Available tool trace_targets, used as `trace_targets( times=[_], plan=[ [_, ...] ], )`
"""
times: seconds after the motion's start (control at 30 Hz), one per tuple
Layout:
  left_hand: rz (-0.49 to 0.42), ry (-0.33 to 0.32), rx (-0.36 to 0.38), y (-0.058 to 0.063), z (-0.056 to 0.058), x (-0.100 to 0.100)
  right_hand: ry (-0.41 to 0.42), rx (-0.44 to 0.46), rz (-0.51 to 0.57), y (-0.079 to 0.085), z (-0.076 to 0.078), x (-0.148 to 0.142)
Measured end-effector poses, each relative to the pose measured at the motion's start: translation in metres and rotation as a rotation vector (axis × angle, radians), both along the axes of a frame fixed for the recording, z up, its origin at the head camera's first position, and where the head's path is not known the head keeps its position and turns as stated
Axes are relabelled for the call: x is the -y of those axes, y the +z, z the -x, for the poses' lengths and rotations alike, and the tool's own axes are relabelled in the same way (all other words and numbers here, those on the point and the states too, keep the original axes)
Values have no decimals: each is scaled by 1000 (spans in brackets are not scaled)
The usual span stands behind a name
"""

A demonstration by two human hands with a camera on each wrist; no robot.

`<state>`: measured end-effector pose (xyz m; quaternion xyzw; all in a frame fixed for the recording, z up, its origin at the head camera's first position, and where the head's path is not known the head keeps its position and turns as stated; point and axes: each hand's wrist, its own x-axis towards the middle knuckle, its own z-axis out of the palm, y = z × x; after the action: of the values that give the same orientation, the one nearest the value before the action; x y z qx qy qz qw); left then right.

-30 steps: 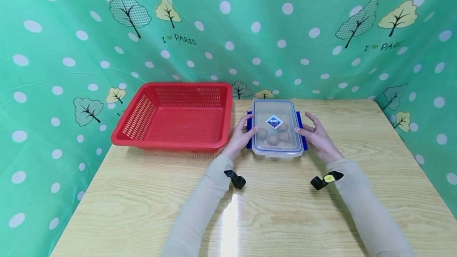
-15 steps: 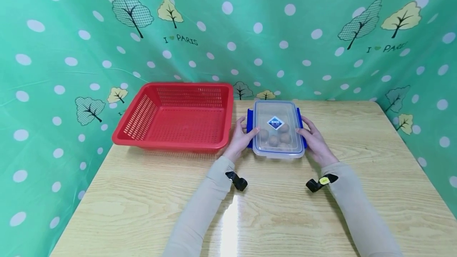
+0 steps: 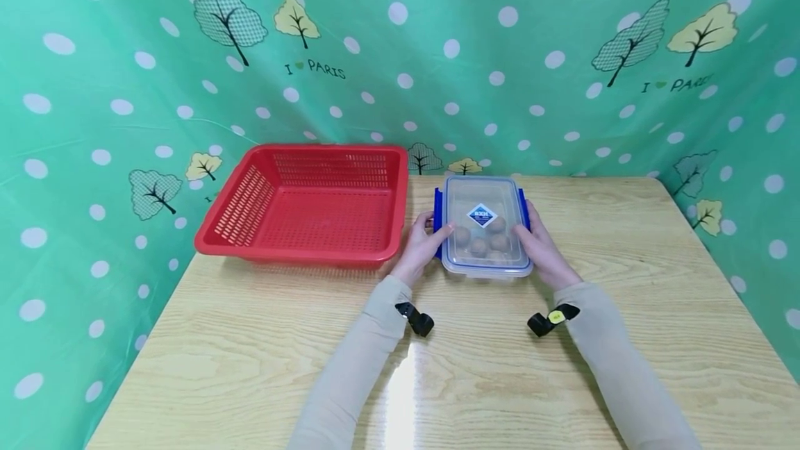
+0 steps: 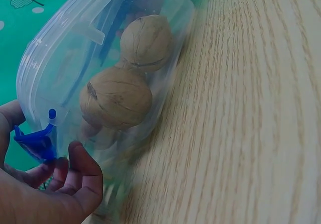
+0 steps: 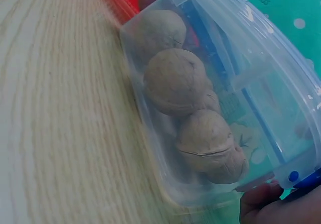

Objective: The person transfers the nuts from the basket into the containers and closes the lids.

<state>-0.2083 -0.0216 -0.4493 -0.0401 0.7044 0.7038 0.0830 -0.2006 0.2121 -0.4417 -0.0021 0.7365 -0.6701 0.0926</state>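
A clear plastic food container (image 3: 486,193) with a blue-edged lid and side clips sits on the table in the head view. Several walnuts (image 4: 116,97) lie inside it, also seen through the wall in the right wrist view. My left hand (image 3: 420,247) grips the left side, thumb on the lid's edge and fingers curled by the blue left clip (image 4: 37,144), which juts outward. On the opposite side my right hand (image 3: 542,247) holds the container, thumb on the lid; its other fingers are partly hidden behind the right clip (image 3: 525,211).
A red plastic basket (image 3: 300,255) with slotted walls stands left of the container, close to my left hand. Behind the wooden table (image 3: 487,373) hangs a green dotted curtain (image 3: 350,12).
My right hand has moved inward from beside the clip, its raised fingers now against the container's side. The left clip shows narrower than half a second ago. The container has hardly moved.
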Motion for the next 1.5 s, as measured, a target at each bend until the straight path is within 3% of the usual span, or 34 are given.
trace_targets(
  times=[0.53, 0.67, 0.77, 1.1, 1.5],
  plan=[
    [-18, -2, 5, -2, 1, -1, 16, -25, 8, 5, -4, 4],
    [-9, -9, -10, -2, 0, -2, 9, -8, 43, 13, -7, 7],
    [12, -18, -33, -2, -2, -3, -7, -5, 37, 10, -5, 6],
    [-48, -69, -85, -1, -3, -6, 4, -66, 18, -2, 0, 5],
    [-7, -189, -133, -4, -3, -14, -5, -65, 10, -3, 2, 3]
  ],
)
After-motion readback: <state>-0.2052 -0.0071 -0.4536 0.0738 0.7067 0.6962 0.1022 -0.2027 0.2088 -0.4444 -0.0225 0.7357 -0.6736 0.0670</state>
